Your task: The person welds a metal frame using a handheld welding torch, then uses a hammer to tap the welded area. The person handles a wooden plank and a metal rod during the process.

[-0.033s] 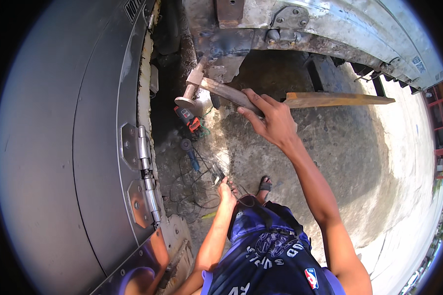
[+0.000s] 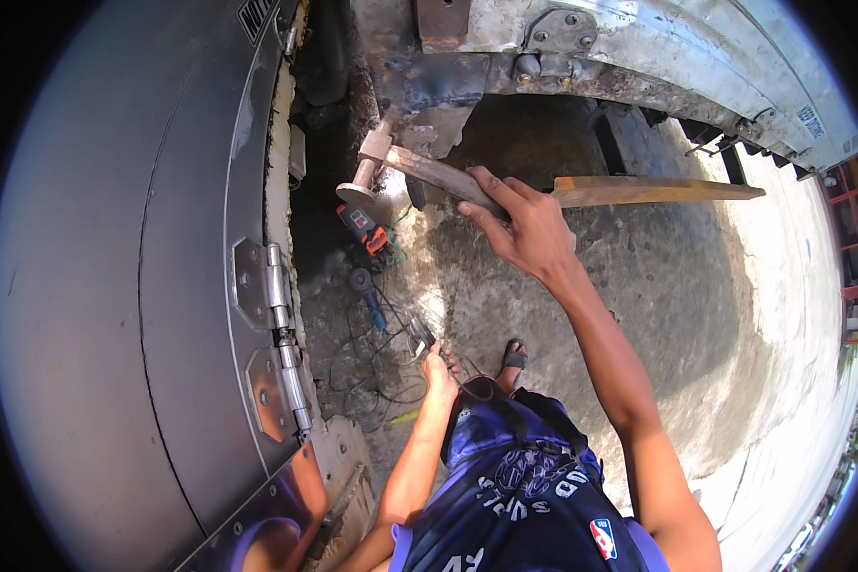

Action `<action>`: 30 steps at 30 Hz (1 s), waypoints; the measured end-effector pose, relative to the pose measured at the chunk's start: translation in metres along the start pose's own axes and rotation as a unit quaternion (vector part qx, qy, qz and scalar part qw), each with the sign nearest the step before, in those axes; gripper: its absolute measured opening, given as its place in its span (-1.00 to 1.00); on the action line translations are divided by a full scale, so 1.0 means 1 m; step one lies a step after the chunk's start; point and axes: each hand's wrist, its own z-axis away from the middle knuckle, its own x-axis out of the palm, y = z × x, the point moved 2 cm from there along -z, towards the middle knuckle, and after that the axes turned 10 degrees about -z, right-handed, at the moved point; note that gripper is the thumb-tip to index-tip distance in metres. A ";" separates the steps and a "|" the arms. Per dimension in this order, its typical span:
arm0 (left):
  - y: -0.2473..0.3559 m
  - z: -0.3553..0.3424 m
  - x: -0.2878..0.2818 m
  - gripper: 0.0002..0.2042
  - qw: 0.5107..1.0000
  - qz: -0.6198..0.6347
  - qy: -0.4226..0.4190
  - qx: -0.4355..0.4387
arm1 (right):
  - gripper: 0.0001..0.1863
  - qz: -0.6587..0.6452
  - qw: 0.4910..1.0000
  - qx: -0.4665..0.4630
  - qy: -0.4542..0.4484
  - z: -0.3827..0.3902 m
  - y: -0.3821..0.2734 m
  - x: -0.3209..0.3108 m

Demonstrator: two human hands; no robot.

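My right hand (image 2: 534, 234) is wrapped round the wooden handle of a hammer (image 2: 375, 146). The hammer's head has a broad round disc at one end; its narrow end is up by the scorched metal bracket (image 2: 439, 84) of the vehicle body, and I cannot tell whether they touch. Lower and to the left, my left hand (image 2: 439, 372) is closed round a dark tool handle (image 2: 421, 336) with a black cable running from it. What kind of tool it is does not show clearly.
A dark panel with steel hinges (image 2: 275, 286) fills the left side. On the concrete floor lie a red-and-black power tool (image 2: 362, 227), a blue angle grinder (image 2: 367, 297) and tangled cables. A wooden plank (image 2: 653, 192) extends to the right. The whitish vehicle body (image 2: 667, 57) spans the top.
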 end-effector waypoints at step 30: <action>-0.013 -0.003 0.011 -0.79 0.999 0.032 0.039 -0.016 | -0.50 -0.182 0.965 0.190 -0.020 0.016 0.012 0.074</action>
